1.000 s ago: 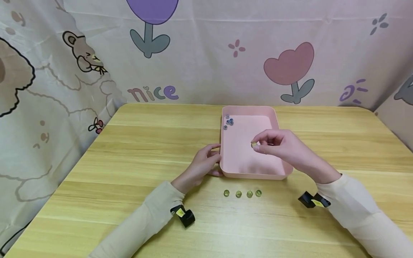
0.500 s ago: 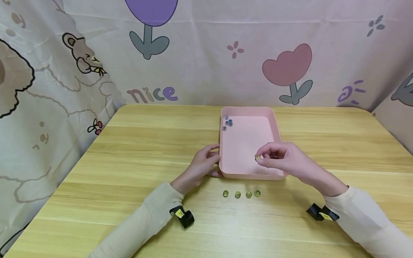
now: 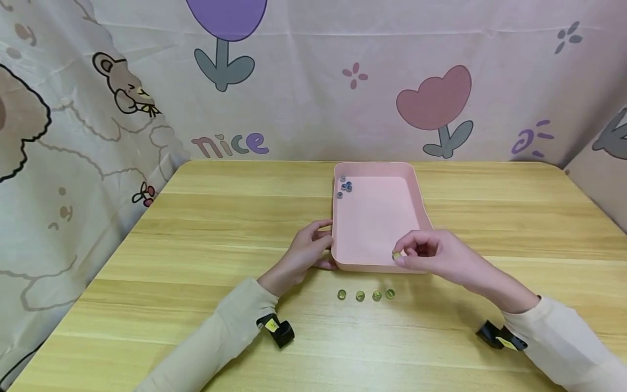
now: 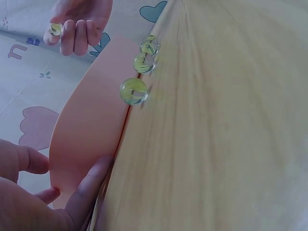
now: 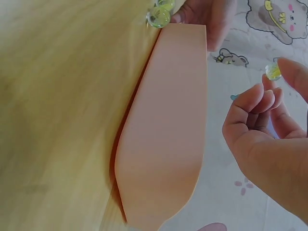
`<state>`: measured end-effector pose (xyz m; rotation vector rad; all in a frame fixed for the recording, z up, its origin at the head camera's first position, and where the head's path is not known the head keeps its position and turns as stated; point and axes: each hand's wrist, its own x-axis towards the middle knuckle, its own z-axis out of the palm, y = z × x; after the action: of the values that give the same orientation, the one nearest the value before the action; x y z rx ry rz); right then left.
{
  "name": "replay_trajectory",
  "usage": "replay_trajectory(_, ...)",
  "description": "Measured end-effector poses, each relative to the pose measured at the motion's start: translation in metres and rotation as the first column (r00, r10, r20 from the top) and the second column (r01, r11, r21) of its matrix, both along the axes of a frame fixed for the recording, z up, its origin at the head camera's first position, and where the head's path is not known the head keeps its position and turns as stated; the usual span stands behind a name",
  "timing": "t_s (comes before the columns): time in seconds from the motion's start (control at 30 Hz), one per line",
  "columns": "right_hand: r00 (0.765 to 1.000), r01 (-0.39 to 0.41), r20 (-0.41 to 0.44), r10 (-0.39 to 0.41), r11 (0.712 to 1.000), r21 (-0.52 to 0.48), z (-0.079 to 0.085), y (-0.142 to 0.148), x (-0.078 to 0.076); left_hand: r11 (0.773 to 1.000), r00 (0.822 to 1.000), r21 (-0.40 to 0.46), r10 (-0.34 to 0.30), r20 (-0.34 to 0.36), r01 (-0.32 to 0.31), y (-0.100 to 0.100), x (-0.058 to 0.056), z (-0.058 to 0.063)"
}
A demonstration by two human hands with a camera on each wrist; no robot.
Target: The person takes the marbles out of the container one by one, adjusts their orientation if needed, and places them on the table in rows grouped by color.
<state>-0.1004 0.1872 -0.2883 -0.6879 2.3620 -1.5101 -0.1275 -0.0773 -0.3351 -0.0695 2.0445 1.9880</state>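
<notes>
Right of centre in the frame, the right hand (image 3: 436, 251) pinches a yellow-green marble (image 3: 396, 255) above the pink tray's (image 3: 377, 218) lower-right corner. The left hand (image 3: 306, 250), fingers relaxed, touches its left side; four similar marbles (image 3: 376, 295) lie below on the bench (image 3: 206, 218).

4 marbles (image 3: 360, 295) lie before the tray (image 3: 377, 218), perhaps 5 more marbles (image 3: 344, 187) inside, far left.

right hand (image 5: 262, 147): pinches yellow marble (image 5: 273, 72) | left hand (image 5: 219, 19): at pink tray (image 5: 163, 110) | table (image 5: 62, 120): marbles (image 5: 159, 18)
</notes>
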Motion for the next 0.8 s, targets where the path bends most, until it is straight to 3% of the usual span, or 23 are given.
replay_trajectory(0.33, 0.996, 0.061, -0.068, -0.059, 0.998, 0.023, -0.012, 0.004, 0.007, 1.000, 1.000, 0.006, 0.003, 0.001, -0.004, 0.000, -0.001, -0.001)
replay_trajectory(0.6, 0.998, 0.035, -0.054, -0.032, 0.998, 0.047, -0.019, 0.011, 0.017, 1.000, 1.000, 0.011, 0.003, 0.009, -0.003, 0.000, -0.001, -0.002)
replay_trajectory(0.8, 0.996, 0.069, -0.064, -0.066, 0.997, 0.044, -0.024, 0.015, 0.024, 1.000, 1.000, 0.008, 0.001, 0.005, -0.001, 0.000, -0.002, -0.002)
